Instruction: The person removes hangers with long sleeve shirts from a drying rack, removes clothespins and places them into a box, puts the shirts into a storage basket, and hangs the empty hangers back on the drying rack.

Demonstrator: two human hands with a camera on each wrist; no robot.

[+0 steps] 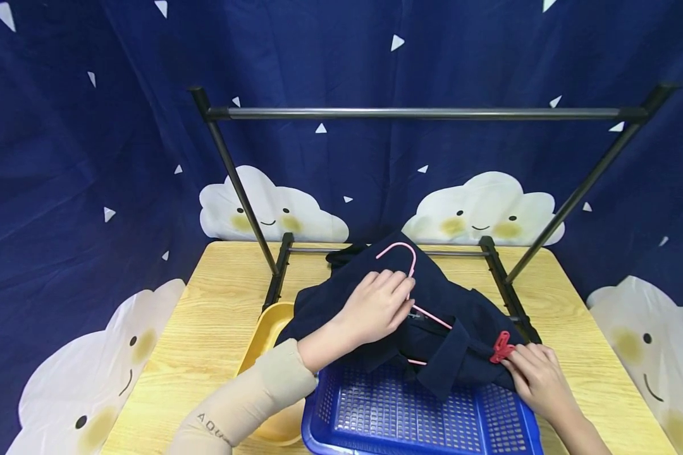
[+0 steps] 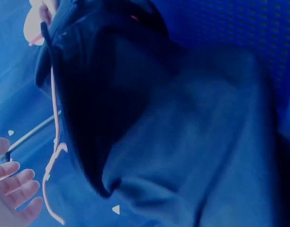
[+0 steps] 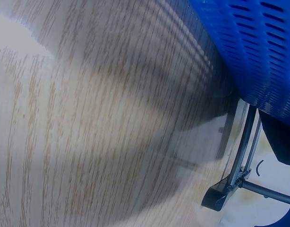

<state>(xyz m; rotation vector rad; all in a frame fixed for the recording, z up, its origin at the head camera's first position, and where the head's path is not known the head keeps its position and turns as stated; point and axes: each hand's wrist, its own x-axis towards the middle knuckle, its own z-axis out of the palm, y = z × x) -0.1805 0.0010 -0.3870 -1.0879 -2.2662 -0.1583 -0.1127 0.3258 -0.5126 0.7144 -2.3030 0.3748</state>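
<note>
A navy collared shirt (image 1: 341, 309) lies draped over a blue basket (image 1: 313, 417), its collar facing the front. The pink hanger (image 1: 414, 259) runs through the neck opening, hook upward. My left hand (image 1: 375, 306) is at the hanger's neck in the head view; in the left wrist view its fingers (image 2: 17, 187) are loosely bent, a small gap from the pink wire. At the shirt's right shoulder, my right hand (image 1: 541, 376) pinches a red clothespin (image 1: 501, 347). The shirt hides most of the hanger's arms. Only basket and table show in the right wrist view.
A black clothes rack with a grey top bar (image 1: 421, 114) stands behind the shirt on the wooden table (image 1: 205, 316). Left of the basket is a yellow tray (image 1: 262, 335), partly covered by the shirt and left arm. A blue curtain (image 1: 341, 50) hangs behind.
</note>
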